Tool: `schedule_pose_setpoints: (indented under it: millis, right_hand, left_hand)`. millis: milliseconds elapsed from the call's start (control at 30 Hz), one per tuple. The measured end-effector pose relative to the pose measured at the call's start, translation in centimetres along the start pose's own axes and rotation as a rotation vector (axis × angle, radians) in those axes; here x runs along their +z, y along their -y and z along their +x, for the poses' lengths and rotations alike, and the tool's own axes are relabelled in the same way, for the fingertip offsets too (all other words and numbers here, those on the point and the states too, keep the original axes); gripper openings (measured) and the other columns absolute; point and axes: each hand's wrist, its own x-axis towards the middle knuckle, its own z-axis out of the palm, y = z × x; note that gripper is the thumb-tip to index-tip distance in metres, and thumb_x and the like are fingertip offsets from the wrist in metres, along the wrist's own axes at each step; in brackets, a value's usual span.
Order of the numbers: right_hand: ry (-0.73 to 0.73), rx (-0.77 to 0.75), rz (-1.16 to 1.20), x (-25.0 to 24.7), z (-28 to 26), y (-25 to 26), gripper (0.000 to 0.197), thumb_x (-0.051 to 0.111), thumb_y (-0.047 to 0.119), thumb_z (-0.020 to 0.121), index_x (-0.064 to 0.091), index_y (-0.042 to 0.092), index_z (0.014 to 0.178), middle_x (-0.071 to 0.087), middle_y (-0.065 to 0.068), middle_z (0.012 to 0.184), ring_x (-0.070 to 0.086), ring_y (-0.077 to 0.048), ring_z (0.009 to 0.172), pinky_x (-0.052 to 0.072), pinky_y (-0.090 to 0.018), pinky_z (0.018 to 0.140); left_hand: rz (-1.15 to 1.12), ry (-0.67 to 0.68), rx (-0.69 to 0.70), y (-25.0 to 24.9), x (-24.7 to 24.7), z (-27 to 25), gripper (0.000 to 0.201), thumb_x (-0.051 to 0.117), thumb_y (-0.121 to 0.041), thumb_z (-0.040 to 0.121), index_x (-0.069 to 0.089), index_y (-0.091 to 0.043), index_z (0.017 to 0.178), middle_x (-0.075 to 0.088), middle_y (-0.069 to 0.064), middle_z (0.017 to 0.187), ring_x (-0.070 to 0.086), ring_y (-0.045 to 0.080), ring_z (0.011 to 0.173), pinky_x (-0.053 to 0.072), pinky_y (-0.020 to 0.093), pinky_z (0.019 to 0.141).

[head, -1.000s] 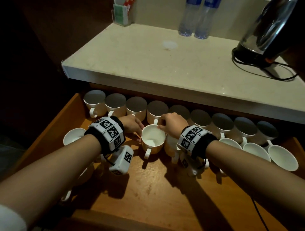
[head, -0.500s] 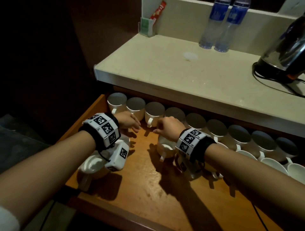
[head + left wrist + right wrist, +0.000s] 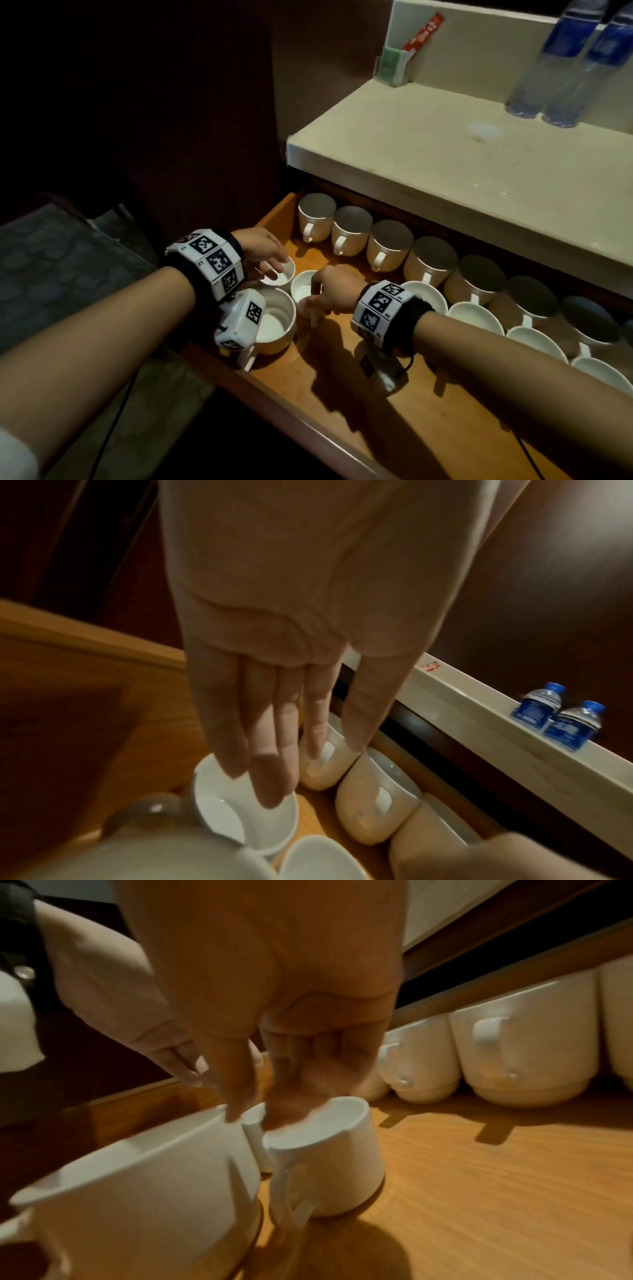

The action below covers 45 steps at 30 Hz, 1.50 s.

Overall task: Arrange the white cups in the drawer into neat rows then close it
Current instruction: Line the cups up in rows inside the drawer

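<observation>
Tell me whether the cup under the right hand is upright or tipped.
Upright: the cup stands on its base on the drawer floor, mouth up, right hand fingers at its rim.

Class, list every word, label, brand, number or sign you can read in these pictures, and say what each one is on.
No text can be read.
Red sachet in the clear holder: white print, too blurred.
Blue labels on the two water bottles: too blurred.
Wristbands and the wrist camera: black-and-white square code markers, with tiny illegible characters beside them.
White cups: no print visible.
</observation>
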Motion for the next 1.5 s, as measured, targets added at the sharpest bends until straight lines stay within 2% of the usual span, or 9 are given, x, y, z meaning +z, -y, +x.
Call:
schedule_pose_setpoints:
  millis: [133,267,433,633,767,867,1033,1167,1500]
  right_hand:
    - [0.098,0.054,-0.016,0.6,0.6,0.2,0.024,0.062,0.033,0.089,0.067,0.011,0.08,0.074,-0.008,0.092,0.061,-0.015,0.066,0.05,-0.024,0.062]
    - [0.107,0.121,0.055,0.6,1.0,-0.1,0.029,0.071,0.025,0.083,0.068,0.003,0.101,0.072,-0.011,0.098,0.069,-0.024,0.091,0.057,-0.034,0.084]
    - [0.052,0.132,0.047,0.4,1.7,-0.2,0.029,0.065,0.027,0.088,0.069,0.004,0.104,0.072,-0.011,0.098,0.069,-0.022,0.091,0.053,-0.027,0.072]
    - [0.029,0.132,0.089,0.3,2.4,-0.5,0.036,0.058,0.03,0.092,0.063,0.001,0.112,0.069,-0.015,0.107,0.067,-0.028,0.098,0.055,-0.039,0.089]
    - [-0.01,0.073,0.183,-0.3,2.3,0.1,0.043,0.053,0.041,0.093,0.063,0.0,0.097,0.072,-0.017,0.089,0.067,-0.018,0.066,0.053,-0.027,0.064]
    - [0.1,0.005,0.061,-0.4,1.7,1.5,0.047,0.051,0.046,0.093,0.065,0.002,0.084,0.071,-0.012,0.079,0.05,0.0,0.033,0.036,-0.008,0.038]
    - [0.146,-0.087,-0.062,0.2,1.6,2.5,0.038,0.055,0.031,0.093,0.068,-0.004,0.097,0.07,-0.02,0.096,0.051,-0.009,0.041,0.038,-0.008,0.042]
    - [0.14,-0.11,-0.064,0.2,1.5,2.3,0.035,0.054,0.017,0.093,0.052,0.013,0.058,0.057,-0.013,0.072,0.046,0.016,0.034,0.038,-0.004,0.045]
    - [0.232,-0.047,-0.084,0.2,-0.5,-0.1,0.035,0.056,0.019,0.092,0.051,0.019,0.057,0.052,0.004,0.055,0.047,0.006,0.028,0.036,-0.007,0.035]
  left_hand:
    - [-0.031,-0.02,-0.033,1.2,-0.7,0.5,0.021,0.054,-0.009,0.092,0.057,-0.003,0.112,0.064,0.011,0.087,0.06,0.023,0.07,0.051,0.035,0.065]
    - [-0.018,-0.007,-0.047,1.7,-0.8,1.1,0.024,0.053,-0.012,0.093,0.056,-0.004,0.115,0.064,0.008,0.088,0.06,0.023,0.073,0.051,0.035,0.07]
    - [-0.045,0.036,-0.05,1.9,-0.3,1.7,0.028,0.055,-0.016,0.092,0.055,-0.006,0.118,0.066,0.009,0.089,0.061,0.021,0.075,0.048,0.034,0.071]
    - [-0.046,0.046,-0.049,1.7,-0.3,2.2,0.018,0.053,-0.015,0.093,0.057,-0.009,0.11,0.065,0.009,0.091,0.062,0.023,0.08,0.051,0.035,0.066]
    - [-0.037,0.047,-0.043,1.7,-0.4,2.4,0.02,0.054,-0.015,0.093,0.056,-0.01,0.112,0.065,0.007,0.09,0.062,0.02,0.078,0.05,0.033,0.065]
    - [-0.038,0.049,-0.042,1.8,-0.4,2.4,0.019,0.053,-0.015,0.093,0.056,-0.01,0.111,0.065,0.007,0.089,0.063,0.02,0.077,0.05,0.033,0.064]
    - [-0.05,0.04,-0.035,1.9,-0.3,2.1,0.024,0.052,-0.014,0.093,0.055,-0.006,0.116,0.065,0.007,0.086,0.061,0.019,0.071,0.048,0.03,0.062]
    - [-0.041,0.041,-0.04,2.0,-0.2,1.7,0.026,0.05,-0.011,0.094,0.054,-0.003,0.118,0.064,0.007,0.086,0.06,0.019,0.07,0.049,0.032,0.066]
    - [0.007,0.032,-0.023,0.8,1.3,0.9,0.024,0.051,-0.01,0.092,0.059,-0.005,0.114,0.064,0.006,0.087,0.061,0.016,0.072,0.052,0.031,0.065]
